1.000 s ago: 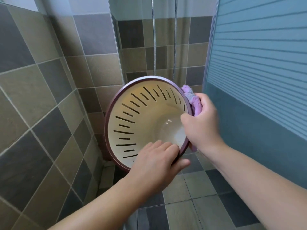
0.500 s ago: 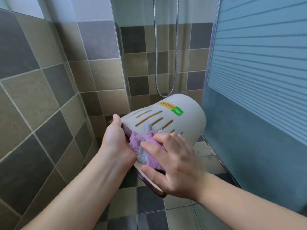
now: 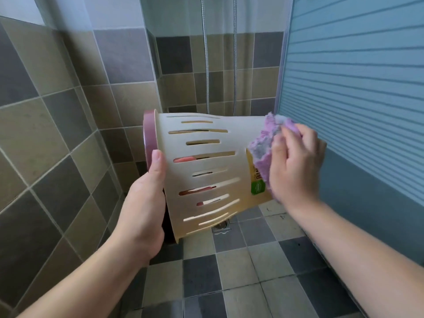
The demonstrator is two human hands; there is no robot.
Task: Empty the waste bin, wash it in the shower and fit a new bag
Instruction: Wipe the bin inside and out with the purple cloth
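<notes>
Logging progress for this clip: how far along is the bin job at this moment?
Done: the waste bin looks emptied; no bag or rubbish shows through its slots. In hand: the left hand holds it sideways by the purple rim while the right hand presses a purple cloth against its base end, over the shower floor drain. Left: no new bag is in view, so fitting is still to do.

Two bare forearms and two bare hands, seen from a head-worn camera.

Both forearms are uncovered right to the bottom edge of the frame, with no sleeve or cuff showing on either. The left hand [image 3: 146,203] carries no ring, watch or band at the wrist; its thumbnail is short and unpainted. The right hand [image 3: 296,166] is likewise free of rings, bracelet or glove, and its fingers [image 3: 278,145] appear slightly blurred.
</notes>
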